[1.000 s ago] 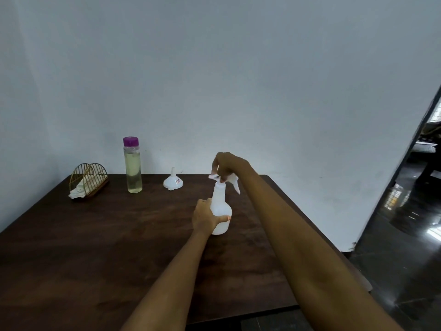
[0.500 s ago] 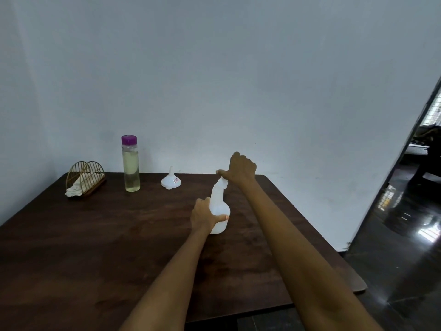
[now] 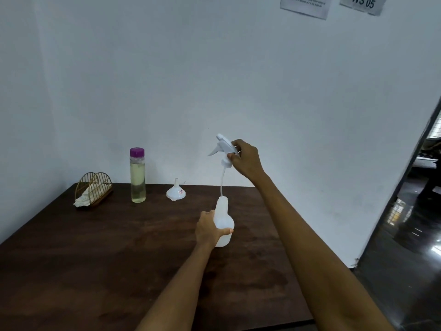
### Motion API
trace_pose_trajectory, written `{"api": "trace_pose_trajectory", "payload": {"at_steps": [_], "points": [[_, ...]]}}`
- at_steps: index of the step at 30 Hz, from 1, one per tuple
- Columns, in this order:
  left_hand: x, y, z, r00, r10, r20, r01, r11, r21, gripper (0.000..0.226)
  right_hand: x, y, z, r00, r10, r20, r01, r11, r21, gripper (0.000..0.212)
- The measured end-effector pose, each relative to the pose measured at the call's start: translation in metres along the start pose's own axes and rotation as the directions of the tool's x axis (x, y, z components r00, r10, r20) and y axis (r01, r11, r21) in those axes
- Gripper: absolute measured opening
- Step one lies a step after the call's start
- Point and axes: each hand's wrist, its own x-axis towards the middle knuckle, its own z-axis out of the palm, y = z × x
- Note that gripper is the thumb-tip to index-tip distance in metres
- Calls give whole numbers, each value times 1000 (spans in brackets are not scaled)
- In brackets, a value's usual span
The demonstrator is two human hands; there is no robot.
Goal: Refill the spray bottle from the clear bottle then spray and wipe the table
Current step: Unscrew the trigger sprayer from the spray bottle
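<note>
Right hand (image 3: 245,161) now grips the spray head (image 3: 224,149), lifted clear above the spray bottle (image 3: 223,223), which the left hand (image 3: 208,229) clasps on the table (image 3: 95,259). A second ago the head was still seated; its tube remains in the neck, so refilling can follow once it clears. Clear bottle (image 3: 137,175) and funnel (image 3: 176,192) wait beyond the left hand.

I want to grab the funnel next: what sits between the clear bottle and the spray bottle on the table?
In the head view, only the white funnel stands between the clear bottle and the spray bottle.
</note>
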Motion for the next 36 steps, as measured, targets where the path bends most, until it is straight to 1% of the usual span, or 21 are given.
{"api": "trace_pose_trajectory", "payload": {"at_steps": [3,5,9,12,16,18,23,27,30,33,34,36], "points": [[0,1,-1,1000,-8,2,8,1000,4,74,1,-3,-11,997,-36,-62,38,999,37,23],[-1,1,-1,1000,-12,5,12,1000,1,73,0,0,-18,992,5,-126,6,996,85,22],[-1,3,-1,1000,-16,5,16,1000,5,72,-2,18,-34,942,208,-262,-138,955,263,20],[-1,3,-1,1000,-23,2,23,1000,-9,71,-3,33,-46,908,311,-281,-198,910,365,19],[-3,3,0,1000,-24,-5,24,1000,-13,70,-3,38,-54,895,333,-296,-202,896,396,19],[-3,4,-1,1000,-26,-5,26,1000,-14,70,0,35,-56,900,318,-299,-186,899,397,18],[-2,4,-1,999,-33,12,33,999,-22,71,13,23,-62,918,259,-299,-158,933,323,16],[-1,2,-1,1000,-29,9,30,999,-15,71,27,14,-68,914,251,-320,-138,931,337,18],[-1,2,0,1000,-29,6,29,999,-18,72,35,10,-69,905,271,-328,-146,922,359,24],[-1,1,0,1000,-25,6,25,1000,-13,73,39,13,-68,886,331,-326,-202,906,372,30],[-1,1,0,1000,-24,6,24,1000,-16,73,39,15,-69,874,362,-324,-231,897,378,29],[-1,1,0,1000,-27,8,27,999,-21,73,38,23,-69,846,422,-326,-283,873,397,20]]}}
